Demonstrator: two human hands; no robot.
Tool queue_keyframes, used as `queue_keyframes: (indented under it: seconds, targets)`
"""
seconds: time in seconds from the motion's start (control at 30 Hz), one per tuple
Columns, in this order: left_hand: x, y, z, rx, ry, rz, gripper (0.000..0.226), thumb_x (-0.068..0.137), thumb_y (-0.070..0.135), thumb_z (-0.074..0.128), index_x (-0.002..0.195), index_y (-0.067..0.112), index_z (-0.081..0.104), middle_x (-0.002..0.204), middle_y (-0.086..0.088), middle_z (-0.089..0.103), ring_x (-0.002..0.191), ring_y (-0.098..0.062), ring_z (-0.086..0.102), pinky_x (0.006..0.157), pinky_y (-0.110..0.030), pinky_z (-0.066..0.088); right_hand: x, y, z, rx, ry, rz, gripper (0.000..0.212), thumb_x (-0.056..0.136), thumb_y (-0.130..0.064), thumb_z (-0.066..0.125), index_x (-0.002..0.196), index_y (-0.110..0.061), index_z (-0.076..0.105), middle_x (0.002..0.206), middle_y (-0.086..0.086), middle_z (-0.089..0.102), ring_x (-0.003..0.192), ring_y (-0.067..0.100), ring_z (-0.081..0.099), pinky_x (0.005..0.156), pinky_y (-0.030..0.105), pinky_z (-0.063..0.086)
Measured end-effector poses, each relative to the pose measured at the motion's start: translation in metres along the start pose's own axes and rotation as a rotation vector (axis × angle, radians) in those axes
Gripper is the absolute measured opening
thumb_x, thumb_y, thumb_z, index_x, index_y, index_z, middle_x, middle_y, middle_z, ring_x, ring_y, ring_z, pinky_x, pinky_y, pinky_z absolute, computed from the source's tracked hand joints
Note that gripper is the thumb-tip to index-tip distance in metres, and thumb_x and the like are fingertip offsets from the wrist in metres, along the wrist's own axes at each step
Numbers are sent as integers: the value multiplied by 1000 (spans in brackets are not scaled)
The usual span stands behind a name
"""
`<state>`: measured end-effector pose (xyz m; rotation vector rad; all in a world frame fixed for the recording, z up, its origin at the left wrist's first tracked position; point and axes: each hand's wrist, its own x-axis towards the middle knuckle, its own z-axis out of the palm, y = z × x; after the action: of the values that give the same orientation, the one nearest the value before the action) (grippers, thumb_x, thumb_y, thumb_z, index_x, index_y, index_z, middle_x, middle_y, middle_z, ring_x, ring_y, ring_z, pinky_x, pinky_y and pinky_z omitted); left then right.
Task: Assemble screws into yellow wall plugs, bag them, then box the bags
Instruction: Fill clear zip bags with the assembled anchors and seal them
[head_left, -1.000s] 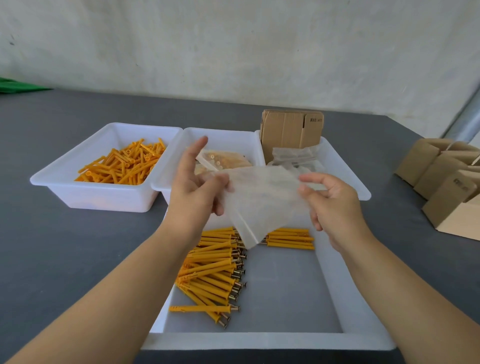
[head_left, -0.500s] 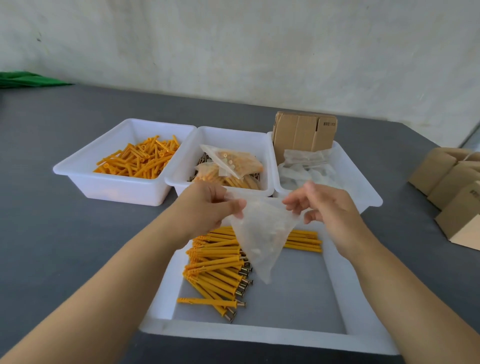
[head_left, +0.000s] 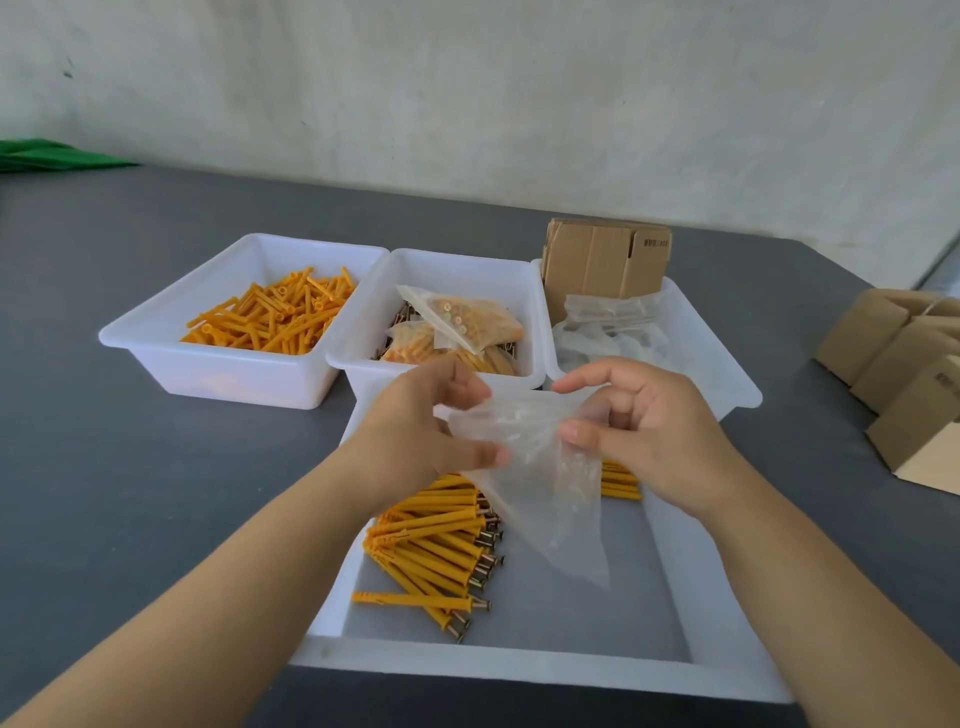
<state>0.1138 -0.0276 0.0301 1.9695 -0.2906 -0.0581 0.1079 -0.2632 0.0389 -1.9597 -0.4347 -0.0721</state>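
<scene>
Two hands work one empty clear plastic bag (head_left: 540, 467) above the near white tray (head_left: 519, 667): your left hand (head_left: 421, 436) pinches its top left corner, your right hand (head_left: 639, 431) grips the top right between thumb and curled fingers. You are at the bagging step, judging by the bag's mouth being teased apart. Next, spread that mouth fully, then free one hand to gather the assembled plugs with screws (head_left: 436, 540) lying along the tray's left side. Filled bags (head_left: 462, 327) already sit in the middle bin (head_left: 457, 260), with flat cartons (head_left: 605, 257) at the bench's far right. Compared with half a second ago, the bag hangs longer and your hands sit closer together, your right thumb further in front of the film.
</scene>
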Motion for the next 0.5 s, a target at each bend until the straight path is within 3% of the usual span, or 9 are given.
queue_keyframes:
  seconds: [0.07, 0.13, 0.23, 0.3, 0.4, 0.47, 0.5]
  targets:
    - [-2, 1, -1, 105, -23, 187, 57, 72, 15, 87, 114, 39, 57, 118, 16, 58, 100, -2, 61, 74, -24, 54, 0, 1, -1, -18, -45, 12, 31, 85, -12, 78, 99, -37, 67, 75, 5, 74, 67, 13, 70, 68, 19, 54]
    - [-4, 2, 1, 148, -101, 303, 47, 79, 16, 82, 114, 39, 61, 119, 19, 59, 117, -2, 54, 83, -17, 50, -1, 1, -1, -66, -86, 15, 27, 87, -15, 77, 96, -37, 65, 73, 3, 74, 58, 12, 63, 62, 20, 51]
    - [-4, 0, 6, 189, -132, 297, 17, 84, 19, 77, 97, 29, 72, 110, 13, 66, 109, -6, 59, 82, -24, 52, -1, 0, 1, -74, -146, 30, 22, 89, -13, 75, 89, -32, 64, 72, 4, 74, 67, 33, 67, 72, 50, 57]
    - [-3, 0, 7, 177, -140, 292, 10, 85, 15, 76, 90, 23, 72, 111, 9, 66, 104, -8, 61, 79, -32, 55, -1, 1, 3, -60, -168, 30, 20, 89, -10, 74, 84, -28, 65, 73, 6, 74, 72, 39, 67, 77, 57, 56]
    - [-4, 0, 6, 118, -206, 323, 7, 89, 16, 72, 90, 20, 67, 117, 8, 64, 110, -8, 60, 83, -28, 54, 0, 2, 2, -27, -202, 13, 14, 88, -14, 74, 84, -25, 66, 72, 1, 72, 66, 33, 64, 66, 43, 55]
    - [-4, 0, 6, 68, -200, 306, 5, 92, 22, 68, 89, 21, 64, 119, 6, 64, 110, -7, 60, 89, -29, 53, -1, 0, 1, 16, -256, 24, 10, 83, -30, 76, 81, -23, 69, 71, -3, 68, 62, 18, 58, 59, 25, 46]
    - [-4, 1, 6, 38, -185, 296, 8, 92, 26, 65, 88, 20, 62, 119, 3, 64, 105, -5, 62, 89, -27, 53, -1, -1, 0, 23, -295, 36, 17, 80, -38, 75, 79, -21, 71, 71, 0, 66, 63, 16, 55, 59, 22, 43]
